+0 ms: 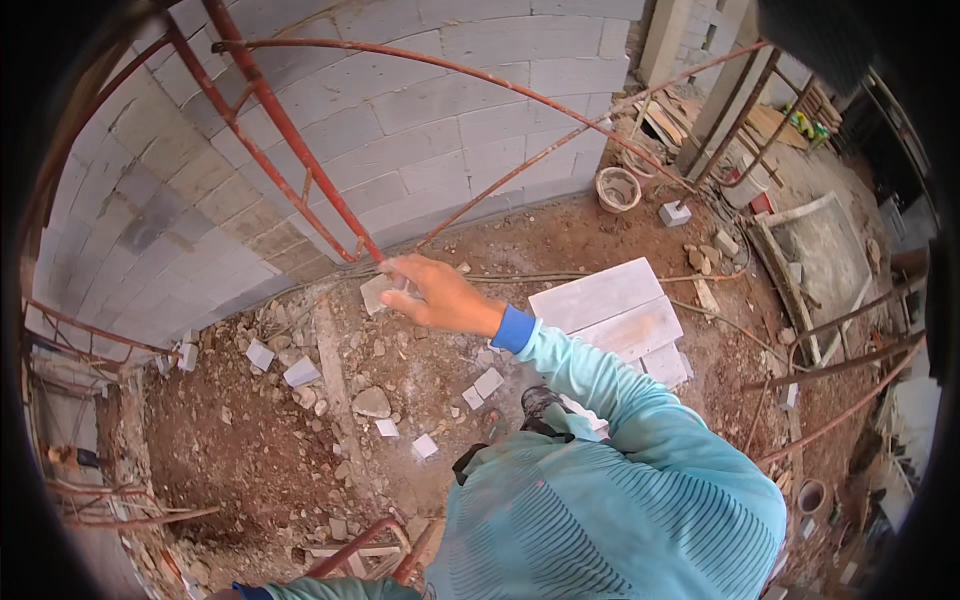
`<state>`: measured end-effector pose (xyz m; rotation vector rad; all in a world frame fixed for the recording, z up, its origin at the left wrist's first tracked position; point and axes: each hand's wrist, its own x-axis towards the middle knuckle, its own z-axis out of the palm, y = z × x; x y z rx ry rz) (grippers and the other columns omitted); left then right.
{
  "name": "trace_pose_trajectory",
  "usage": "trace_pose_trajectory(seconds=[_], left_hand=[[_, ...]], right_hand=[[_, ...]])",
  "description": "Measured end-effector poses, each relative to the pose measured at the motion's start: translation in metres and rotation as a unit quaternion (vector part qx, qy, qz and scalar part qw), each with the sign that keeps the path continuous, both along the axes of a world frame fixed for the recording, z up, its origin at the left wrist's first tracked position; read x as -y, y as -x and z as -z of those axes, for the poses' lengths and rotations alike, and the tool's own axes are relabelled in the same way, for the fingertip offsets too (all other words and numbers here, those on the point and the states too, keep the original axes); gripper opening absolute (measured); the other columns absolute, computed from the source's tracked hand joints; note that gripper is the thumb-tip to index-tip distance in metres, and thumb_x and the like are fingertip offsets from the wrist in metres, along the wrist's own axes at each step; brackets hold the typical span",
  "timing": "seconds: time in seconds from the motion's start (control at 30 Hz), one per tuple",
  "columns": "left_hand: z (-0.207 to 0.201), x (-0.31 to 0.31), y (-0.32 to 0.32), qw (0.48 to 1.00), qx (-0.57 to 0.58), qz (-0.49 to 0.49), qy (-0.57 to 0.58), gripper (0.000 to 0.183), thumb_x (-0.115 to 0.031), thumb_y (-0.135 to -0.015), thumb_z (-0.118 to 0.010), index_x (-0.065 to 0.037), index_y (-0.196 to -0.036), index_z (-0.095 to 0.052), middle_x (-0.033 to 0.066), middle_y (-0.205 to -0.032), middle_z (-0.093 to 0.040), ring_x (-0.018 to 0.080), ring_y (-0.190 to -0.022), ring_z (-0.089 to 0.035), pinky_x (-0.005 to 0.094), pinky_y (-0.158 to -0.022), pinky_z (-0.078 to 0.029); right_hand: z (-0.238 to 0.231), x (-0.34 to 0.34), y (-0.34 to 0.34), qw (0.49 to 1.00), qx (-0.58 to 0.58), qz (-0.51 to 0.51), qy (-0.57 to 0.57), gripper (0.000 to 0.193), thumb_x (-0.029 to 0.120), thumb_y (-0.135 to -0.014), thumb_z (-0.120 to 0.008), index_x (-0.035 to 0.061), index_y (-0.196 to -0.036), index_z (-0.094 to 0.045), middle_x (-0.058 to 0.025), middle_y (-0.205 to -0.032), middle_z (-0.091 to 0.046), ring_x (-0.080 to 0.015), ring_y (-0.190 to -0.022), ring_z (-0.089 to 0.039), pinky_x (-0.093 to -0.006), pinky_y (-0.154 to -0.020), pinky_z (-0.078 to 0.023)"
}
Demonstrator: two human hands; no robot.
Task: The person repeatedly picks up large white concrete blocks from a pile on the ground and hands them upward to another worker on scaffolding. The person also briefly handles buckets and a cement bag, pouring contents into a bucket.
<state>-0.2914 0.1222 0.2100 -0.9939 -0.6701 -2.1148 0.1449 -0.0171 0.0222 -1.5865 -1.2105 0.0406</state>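
Over here a person in a turquoise long-sleeved shirt (590, 530) with blue cuffs reaches the right hand (432, 292) out to the red tubular metal scaffold frame (322, 178), where it overlaps the bottom of the frame's thicker tube. The fingers are bent and the thumb sits apart below them; whether they touch or grip the tube, I cannot tell. The left hand's state I can't tell either, as just its cuff shows at the lower edge. Behind the frame rises a pale grey block wall (430, 130). To the frame's right, flat whitish rectangular blocks (590, 290) lie together on brown earth, with a round, pale-rimmed bucket (617, 190) farther off by the wall's end. Nearer the person than the frame, small white block offcuts (425, 445) lie scattered beside a rough grey stone (372, 402).
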Motion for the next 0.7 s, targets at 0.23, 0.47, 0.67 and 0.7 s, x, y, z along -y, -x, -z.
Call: trace_pose_trajectory(seconds=[0.23, 0.47, 0.67, 0.7], left_hand=[[0.297, 0.008, -0.261, 0.401, -0.237, 0.556, 0.688, 0.039, -0.025, -0.1, -0.062, -0.002, -0.131, -0.057, 0.0096, -0.117, -0.065, 0.016, -0.099, -0.063, 0.0308, -0.083, -0.051], [0.588, 0.118, -0.347, -0.144, -0.26, 0.412, 0.861, 0.05, -0.034, -0.1, -0.06, -0.001, -0.135, -0.05, 0.0171, -0.122, -0.064, 0.0262, -0.104, -0.066, 0.0371, -0.085, -0.054], [0.761, 0.216, -0.378, -0.183, -0.063, 0.334, 0.922, 0.078, -0.052, -0.101, -0.051, 0.005, -0.15, -0.029, 0.0253, -0.142, -0.049, 0.0351, -0.129, -0.052, 0.0444, -0.112, -0.04], [0.783, 0.233, -0.383, -0.193, -0.051, 0.331, 0.922, 0.079, -0.053, -0.101, -0.05, 0.006, -0.15, -0.028, 0.0256, -0.142, -0.048, 0.0355, -0.13, -0.052, 0.045, -0.113, -0.039]], right_hand=[[0.46, 0.348, 0.076, 0.574, -0.532, 0.509, 0.358, 0.052, 0.041, -0.089, -0.059, -0.0077, -0.101, -0.07, -0.0301, -0.11, -0.067, -0.0447, -0.107, -0.064, -0.0489, -0.095, -0.05], [0.572, 0.479, 0.225, 0.446, -0.555, 0.556, 0.428, 0.064, 0.056, -0.093, -0.053, -0.0057, -0.091, -0.071, -0.0255, -0.088, -0.072, -0.0393, -0.084, -0.071, -0.049, -0.08, -0.053], [0.6, 0.513, 0.11, 0.466, -0.527, 0.6, 0.381, 0.065, 0.058, -0.093, -0.054, -0.0003, -0.119, -0.066, -0.0265, -0.112, -0.069, -0.0405, -0.107, -0.065, -0.0472, -0.093, -0.05], [0.619, 0.53, 0.081, 0.48, -0.515, 0.612, 0.361, 0.065, 0.058, -0.093, -0.056, 0.0002, -0.123, -0.064, -0.0262, -0.113, -0.069, -0.0392, -0.107, -0.066, -0.0465, -0.093, -0.05]])
